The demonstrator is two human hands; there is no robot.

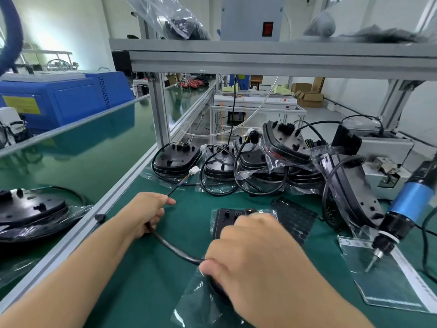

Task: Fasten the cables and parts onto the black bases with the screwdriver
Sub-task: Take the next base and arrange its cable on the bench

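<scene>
While cable is being handled, nearest first:
Right hand [257, 254]: curled over near black base [227, 221], thumb pinching cable [175, 249] where it meets plastic bag [201, 301]
Risk: cable slipping from pinch if pulled hard; bag snagging under base; both judged, not seen
Left hand [147, 213]: closed round cable further along, thin wire end poking past fingers
Cable position: slack on green surface [146, 280], running between both hands
Screwdriver [399, 216]: hanging well right of right hand, untouched, tip over clear bag
Risk: reaching across could tangle its cord
Far row: bagged black bases [176, 160] with coiled cables, well beyond hands
</scene>
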